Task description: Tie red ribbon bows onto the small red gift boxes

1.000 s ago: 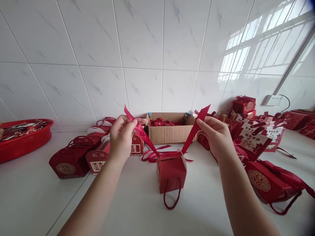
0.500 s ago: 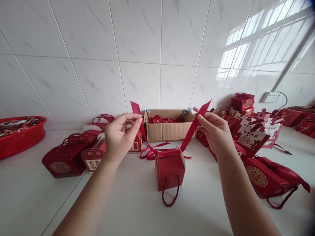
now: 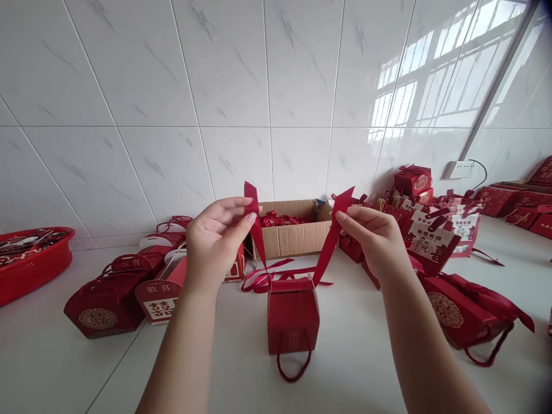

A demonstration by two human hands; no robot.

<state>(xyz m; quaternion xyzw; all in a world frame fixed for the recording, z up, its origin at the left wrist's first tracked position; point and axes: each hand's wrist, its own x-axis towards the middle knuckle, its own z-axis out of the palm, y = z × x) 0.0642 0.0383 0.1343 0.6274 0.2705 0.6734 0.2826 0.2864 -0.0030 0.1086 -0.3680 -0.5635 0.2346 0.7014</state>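
A small red gift box (image 3: 294, 319) stands upright on the white counter in front of me, its dark red cord handle (image 3: 294, 376) hanging down the near side. A red ribbon (image 3: 326, 253) runs across the box top, and its two ends rise in a V. My left hand (image 3: 219, 238) pinches one end between thumb and fingers. Across from it, my right hand (image 3: 368, 233) pinches the other end the same way. Both hands are raised above the box without touching it. Loose red ribbons (image 3: 267, 282) lie just behind the box.
A cardboard box (image 3: 297, 238) holding red ribbon pieces stands against the tiled wall. Several red gift boxes (image 3: 103, 305) sit at left beside a red basin (image 3: 37, 270). More boxes with bows (image 3: 457, 307) crowd the right side. A wall socket (image 3: 459, 169) is at far right.
My hands have come slightly closer together, each still pinching its ribbon end. The view has shifted a little, so the gift box appears lower and slightly further left.
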